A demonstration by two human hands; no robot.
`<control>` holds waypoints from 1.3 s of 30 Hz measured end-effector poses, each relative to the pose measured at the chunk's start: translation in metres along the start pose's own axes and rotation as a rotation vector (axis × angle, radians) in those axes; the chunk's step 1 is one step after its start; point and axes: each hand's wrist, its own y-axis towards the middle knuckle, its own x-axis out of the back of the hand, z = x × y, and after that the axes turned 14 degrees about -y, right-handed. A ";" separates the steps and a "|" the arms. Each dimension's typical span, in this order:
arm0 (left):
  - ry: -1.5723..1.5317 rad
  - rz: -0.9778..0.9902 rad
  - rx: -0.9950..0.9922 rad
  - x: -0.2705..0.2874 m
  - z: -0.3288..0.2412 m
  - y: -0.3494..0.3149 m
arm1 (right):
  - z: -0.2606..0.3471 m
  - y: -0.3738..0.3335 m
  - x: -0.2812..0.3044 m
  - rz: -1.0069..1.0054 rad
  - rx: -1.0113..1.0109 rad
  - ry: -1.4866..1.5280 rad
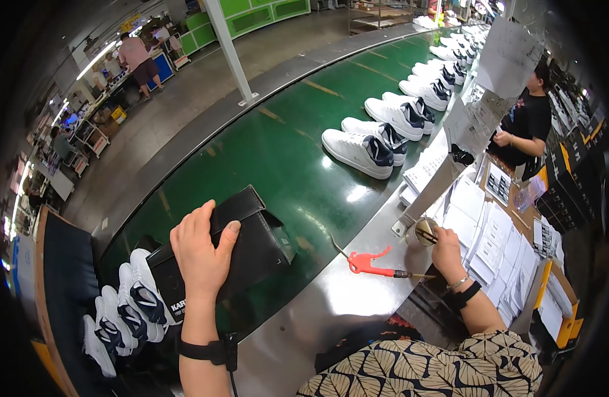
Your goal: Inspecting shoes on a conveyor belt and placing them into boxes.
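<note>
My left hand (pixel 202 248) grips a black shoebox (pixel 251 248) on the green conveyor belt (pixel 284 149), its thumb lying along the lid. The box's right end gapes a little. Beyond the metal ledge, my right hand (pixel 448 255) is closed at a round, cup-like holder (pixel 423 228). A thin dark stick-like piece shows between the fingers and the holder; I cannot make out its kind. A red air blow gun (pixel 370 263) with a bent metal nozzle lies on the ledge, left of my right hand.
Pairs of white sneakers (pixel 361 152) line the belt's far right. More white sneakers (pixel 142 291) stand at the left, beside the box. A metal post (pixel 437 185) rises by stacks of paper (pixel 496 245). A co-worker (pixel 526 122) stands at the right.
</note>
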 end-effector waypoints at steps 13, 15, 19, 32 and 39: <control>-0.038 0.000 0.014 0.004 0.012 -0.003 | 0.054 0.008 0.024 0.817 -0.779 1.752; -0.054 0.023 0.052 0.006 0.012 -0.001 | 0.078 0.026 0.032 0.781 -0.737 1.711; -0.050 0.061 0.075 0.011 0.016 -0.001 | 0.111 0.090 0.026 0.689 -0.478 1.385; 0.035 0.224 0.203 0.020 0.027 0.011 | 0.139 0.305 -0.079 0.158 -0.117 0.019; 0.050 0.350 0.237 0.022 0.038 0.036 | 0.141 0.344 -0.111 0.248 0.027 -0.057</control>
